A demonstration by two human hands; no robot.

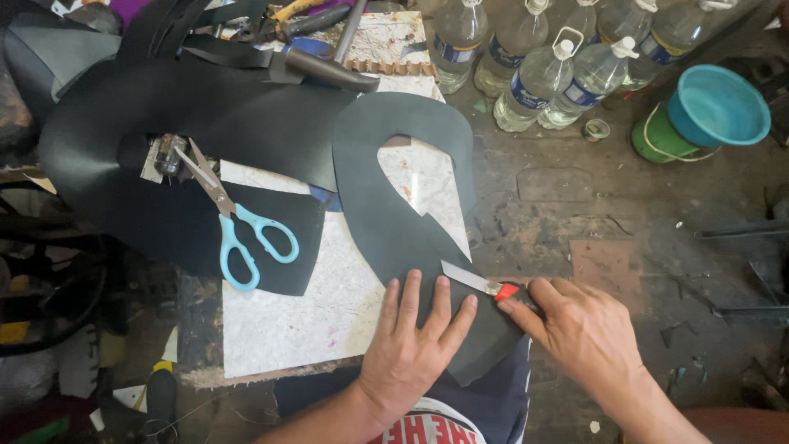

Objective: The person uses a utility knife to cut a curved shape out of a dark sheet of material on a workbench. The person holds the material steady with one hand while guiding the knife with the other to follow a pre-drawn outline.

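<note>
Your left hand [408, 349] lies flat w/ fingers spread wide, pressing the dark leather piece [393, 205] down at the near edge of the white cutting board [304, 316]. Your right hand [579, 329] is just beside it, to the right, fingers closed around a small cutter [481, 282] w/ a red handle; the blade points left & up, its tip resting on the leather right between your two hands, touching or nearly touching your left fingertips. The leather piece runs from under your left palm up & away from you in a curved loop w/ a cutout in the middle where the board shows through; its near corner hangs off the board edge over your lap.

Counts: 1 cutter, 1 leather piece under your hands, 1 pair of scissors [238, 222] w/ light blue handles, lying well to the left on a bigger black sheet [197, 123]. 1 hammer [329, 62] at the far side of the bench, on top of the black material. About 7 clear plastic bottles [567, 74] stand grouped on the floor, far right; some are cut off by the frame so the exact no. isn't certain. 1 turquoise bowl [719, 105] sits on a green container [657, 136] next to them, & 1 small round tin [596, 129] lies near the bottles.
</note>
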